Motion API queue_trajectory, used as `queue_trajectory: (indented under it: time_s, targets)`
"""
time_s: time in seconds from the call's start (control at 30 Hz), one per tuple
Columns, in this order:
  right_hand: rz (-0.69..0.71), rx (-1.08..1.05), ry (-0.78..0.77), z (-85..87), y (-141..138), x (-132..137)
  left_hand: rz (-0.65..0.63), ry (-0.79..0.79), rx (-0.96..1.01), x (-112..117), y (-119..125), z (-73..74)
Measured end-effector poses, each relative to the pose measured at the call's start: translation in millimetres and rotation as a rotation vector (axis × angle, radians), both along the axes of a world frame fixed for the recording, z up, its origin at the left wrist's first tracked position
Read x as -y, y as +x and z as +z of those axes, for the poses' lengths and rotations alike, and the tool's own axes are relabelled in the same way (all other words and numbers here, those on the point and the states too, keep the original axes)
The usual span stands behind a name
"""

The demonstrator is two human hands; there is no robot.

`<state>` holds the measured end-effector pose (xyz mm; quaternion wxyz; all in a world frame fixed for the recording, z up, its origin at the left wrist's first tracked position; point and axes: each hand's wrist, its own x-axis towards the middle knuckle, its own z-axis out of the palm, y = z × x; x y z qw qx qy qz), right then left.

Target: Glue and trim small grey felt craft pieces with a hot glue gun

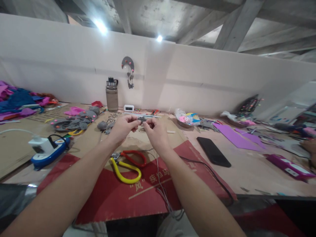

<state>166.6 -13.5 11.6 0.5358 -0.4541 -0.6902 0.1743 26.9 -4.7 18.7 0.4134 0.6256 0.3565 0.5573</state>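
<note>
One small grey piece (142,119) is pinched between the left hand (125,126) and the right hand (156,131), each grip narrowed upon it above the tabletop (247,174); its outline is blurred and partly covered. The metal end of the red-and-yellow-handled scissors (125,164) is partly obscured by the left forearm (91,166), and another person's hand (311,149) is cut off at the right edge.

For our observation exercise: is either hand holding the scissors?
No, the scissors lie apart from the left hand and right hand, which pinch a small grey piece.
</note>
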Motion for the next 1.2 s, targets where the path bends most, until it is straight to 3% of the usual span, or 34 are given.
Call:
queue_trajectory:
  time_s: [0.57, 0.87, 1.1, 1.2]
  targets:
    - [0.051, -0.136, -0.120, -0.9, 1.4, -6.3, -0.007, 0.011, -0.031, 1.8, 3.1, -1.3]
    - [0.000, -0.172, -0.194, -6.1, 2.7, -15.8, -0.052, -0.037, -0.023, -0.5, 3.3, -2.3]
    - [0.034, -0.117, -0.165, -3.4, -0.2, -11.0, -0.009, -0.042, -0.091, -1.8, 3.2, -5.3]
    - [0.069, -0.125, -0.145, -5.2, -0.5, -11.8, -0.028, -0.109, -0.036, -3.9, 1.6, -6.3]
